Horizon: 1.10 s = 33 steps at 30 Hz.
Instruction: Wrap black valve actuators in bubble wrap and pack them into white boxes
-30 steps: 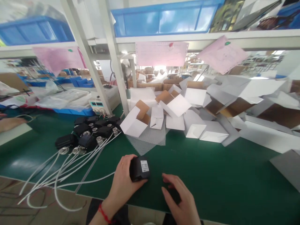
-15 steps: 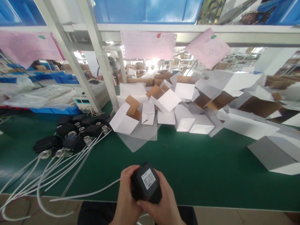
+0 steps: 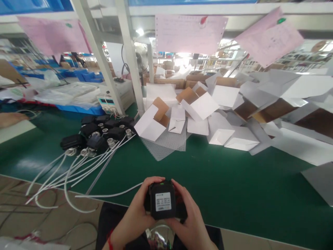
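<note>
You have one black unit (image 3: 163, 199) up in both hands, held at the bench's front edge (image 3: 235, 231) with its white label (image 3: 163, 202) turned up toward you. Your left hand (image 3: 139, 208) grips one side and your right hand (image 3: 191, 213) the other, so both are closed around it. As far as shows, that single unit is being handled and its label is on; the other units (image 3: 96, 141) lie grouped at your left, untouched by you, with their cables (image 3: 74, 175) trailing over the front edge. Another cable (image 3: 111, 196) runs in to your left hand; its joint is hidden, so you cannot tell whether it belongs to your unit. A shiny part (image 3: 158, 241) shows below, between your wrists, its link to the unit unclear. For moving, bare green bench (image 3: 229, 187) spreads ahead and to your right, as far as the white boxes (image 3: 205, 107) and bubble wrap (image 3: 166, 149). A grey box (image 3: 321, 182) bounds it at far right; the other units and cables make the left side tight. A co-worker's hand (image 3: 11, 119) rests well apart, at far left.
</note>
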Motion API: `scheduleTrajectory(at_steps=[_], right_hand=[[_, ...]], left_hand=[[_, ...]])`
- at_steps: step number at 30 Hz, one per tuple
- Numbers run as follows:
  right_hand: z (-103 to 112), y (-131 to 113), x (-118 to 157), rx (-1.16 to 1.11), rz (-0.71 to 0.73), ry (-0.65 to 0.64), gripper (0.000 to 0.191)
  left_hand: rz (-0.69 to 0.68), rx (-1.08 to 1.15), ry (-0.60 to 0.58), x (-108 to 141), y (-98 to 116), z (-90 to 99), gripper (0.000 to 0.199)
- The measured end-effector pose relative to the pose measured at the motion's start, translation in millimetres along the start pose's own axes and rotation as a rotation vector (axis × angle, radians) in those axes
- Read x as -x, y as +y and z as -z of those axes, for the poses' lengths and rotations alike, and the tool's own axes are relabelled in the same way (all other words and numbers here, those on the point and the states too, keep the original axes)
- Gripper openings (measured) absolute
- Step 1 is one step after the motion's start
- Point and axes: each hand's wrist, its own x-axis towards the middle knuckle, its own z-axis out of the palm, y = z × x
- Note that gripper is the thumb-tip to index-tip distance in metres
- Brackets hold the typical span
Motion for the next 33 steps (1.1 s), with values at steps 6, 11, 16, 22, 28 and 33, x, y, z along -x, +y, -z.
scheduleTrajectory(at_steps=[6, 11, 16, 22, 28, 33], right_hand=[[-4, 4, 2, 0.076, -0.002, 0.026, 0.087], [-7, 6, 4, 0.097, -0.062, 0.024, 0.092], [-8, 5, 11, 0.03, -0.163, 0.082, 0.091], [13, -1, 1, -0.22, -0.297, 0.064, 0.07], [28, 8, -9, -0.234, -0.264, -0.051, 0.084], [23, 12, -8, -0.202, -0.233, -0.001, 0.081]], left_hand=[[-0.032, -0.041, 0.025, 0, -2, -2.1, 0.075], [-0.044, -0.144, 0.098, 1, -10, -9.4, 0.074], [-0.101, -0.36, 0.286, 9, -18, -26.6, 0.074], [-0.272, -0.574, 0.215, 13, -5, -24.1, 0.066], [-0.121, -0.432, 0.164, 2, 7, -15.4, 0.075], [0.051, -0.403, 0.096, -11, 17, -20.8, 0.058]])
